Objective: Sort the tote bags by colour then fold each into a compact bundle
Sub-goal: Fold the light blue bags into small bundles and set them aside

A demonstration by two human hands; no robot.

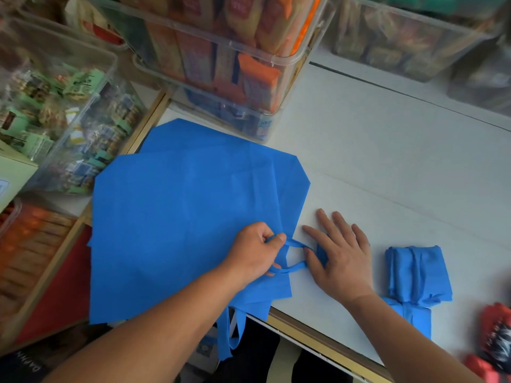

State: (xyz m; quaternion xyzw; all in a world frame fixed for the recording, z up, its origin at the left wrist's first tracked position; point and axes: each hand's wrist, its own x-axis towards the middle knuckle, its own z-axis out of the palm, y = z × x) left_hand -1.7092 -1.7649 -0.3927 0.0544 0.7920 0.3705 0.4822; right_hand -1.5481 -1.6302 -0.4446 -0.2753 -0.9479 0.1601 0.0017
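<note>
A flat blue tote bag (pixel 179 211) lies spread on the white table (pixel 387 161), on top of a second blue bag whose corner (pixel 177 131) shows behind it. My left hand (pixel 254 252) pinches the top bag's blue handle loop (pixel 293 255) at the bag's right edge. My right hand (pixel 337 255) lies flat with straight fingers, pressing the other end of that loop onto the table. Another handle (pixel 229 335) hangs over the table's front edge. A folded blue bundle (pixel 417 272) sits to the right, with another blue bundle (pixel 414 319) partly under my right forearm.
Clear plastic bins of packaged snacks (pixel 229 59) stand behind the bags, with more bins at the left (pixel 55 111) and at the back right (pixel 401 31). A red and black bundle (pixel 495 338) lies at the right edge. The table's wooden front rim (pixel 318 338) runs below my arms.
</note>
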